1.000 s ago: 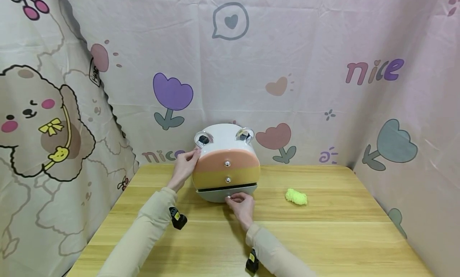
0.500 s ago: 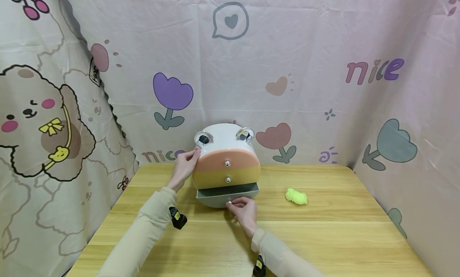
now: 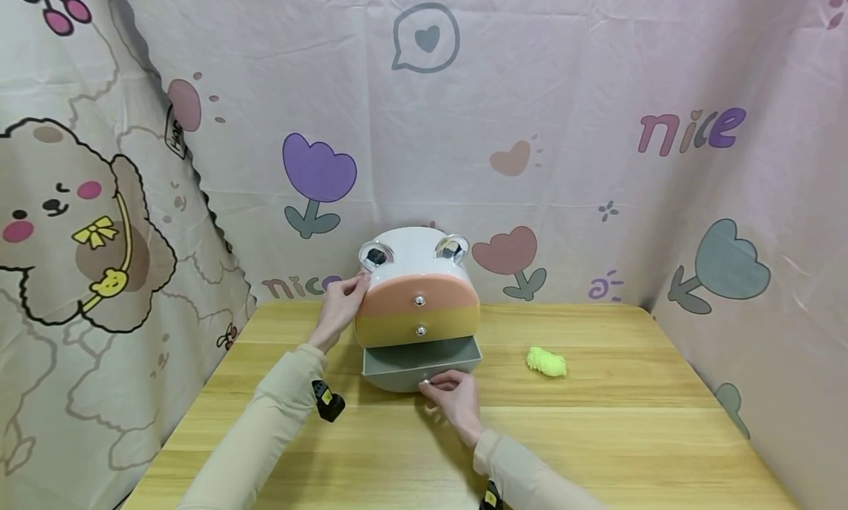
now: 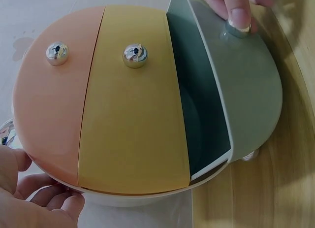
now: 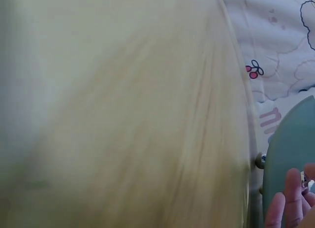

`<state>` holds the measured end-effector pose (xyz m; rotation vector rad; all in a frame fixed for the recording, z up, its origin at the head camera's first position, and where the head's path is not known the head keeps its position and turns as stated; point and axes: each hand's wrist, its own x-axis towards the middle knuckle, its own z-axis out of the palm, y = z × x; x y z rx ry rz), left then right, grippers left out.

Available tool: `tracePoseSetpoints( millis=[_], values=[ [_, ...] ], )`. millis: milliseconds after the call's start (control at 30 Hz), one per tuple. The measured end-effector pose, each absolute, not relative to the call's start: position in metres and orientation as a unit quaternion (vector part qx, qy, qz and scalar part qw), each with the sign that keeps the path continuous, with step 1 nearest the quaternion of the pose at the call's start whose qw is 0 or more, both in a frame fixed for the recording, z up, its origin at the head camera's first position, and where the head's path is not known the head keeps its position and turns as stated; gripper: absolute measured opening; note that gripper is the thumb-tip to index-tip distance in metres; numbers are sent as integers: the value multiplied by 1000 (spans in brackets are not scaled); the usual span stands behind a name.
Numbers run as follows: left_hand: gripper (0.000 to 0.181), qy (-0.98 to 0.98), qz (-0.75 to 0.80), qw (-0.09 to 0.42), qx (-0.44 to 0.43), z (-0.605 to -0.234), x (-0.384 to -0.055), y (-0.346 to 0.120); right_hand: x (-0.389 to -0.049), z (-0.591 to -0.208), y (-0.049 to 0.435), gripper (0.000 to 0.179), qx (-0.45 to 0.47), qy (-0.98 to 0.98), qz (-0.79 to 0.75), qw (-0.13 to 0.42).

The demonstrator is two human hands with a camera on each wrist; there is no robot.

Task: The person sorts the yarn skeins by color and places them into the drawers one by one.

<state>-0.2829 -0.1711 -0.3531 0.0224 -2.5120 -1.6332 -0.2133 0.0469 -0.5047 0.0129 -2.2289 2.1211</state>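
A small frog-faced drawer box [image 3: 414,256] with a white top and two shiny round eyes stands at the back middle of the table. Its orange top drawer [image 4: 56,100] and yellow middle drawer [image 4: 130,124] are closed. The grey-green bottom drawer [image 3: 387,379] is pulled out, and its visible inside holds nothing. My right hand [image 3: 456,405] pinches that drawer's silver knob [image 4: 237,30] between thumb and fingertips. My left hand [image 3: 341,310] grips the box's upper left side, thumb at the rim and fingers bent against the wall.
A fuzzy lime-yellow bundle [image 3: 546,362] lies on the wooden table [image 3: 596,422], right of the box. Patterned cloth [image 3: 563,68] hangs behind the table and along both sides. Each sleeve carries a small black wrist camera [image 3: 327,401].
The bottom drawer has slid out toward me, from a narrow gap to well out. My right hand has moved nearer with its knob. The left hand and the box have stayed put.
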Motion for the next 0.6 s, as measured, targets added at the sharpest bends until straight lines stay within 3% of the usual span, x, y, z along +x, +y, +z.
tracePoseSetpoints(
  millis=[600],
  values=[
    [48, -837, -541, 78, 10, -354, -284, -170, -198, -504, 55, 27, 2, -729, 684, 18]
  ],
)
